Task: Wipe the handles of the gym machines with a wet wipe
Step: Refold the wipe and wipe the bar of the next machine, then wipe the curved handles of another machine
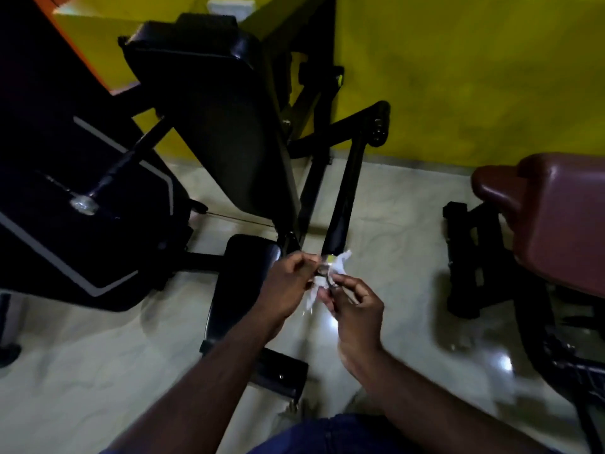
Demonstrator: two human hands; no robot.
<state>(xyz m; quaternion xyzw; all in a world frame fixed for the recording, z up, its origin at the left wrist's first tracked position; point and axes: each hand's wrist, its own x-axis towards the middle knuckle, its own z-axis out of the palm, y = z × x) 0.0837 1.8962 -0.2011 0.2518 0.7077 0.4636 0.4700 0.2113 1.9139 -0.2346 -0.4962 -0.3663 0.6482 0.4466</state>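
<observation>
The left hand (288,285) and the right hand (358,311) close together, fingers curled
Bare forearms reach forward and angle inward; the fingertips nearly meet, each hand pinching a crumpled white wet wipe (339,262) between them

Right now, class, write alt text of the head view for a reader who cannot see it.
The left hand and right hand pinch a white crumpled wet wipe at the near end of a black metal machine handle. A black padded seat lies to its left, a maroon padded bench to the right.
</observation>
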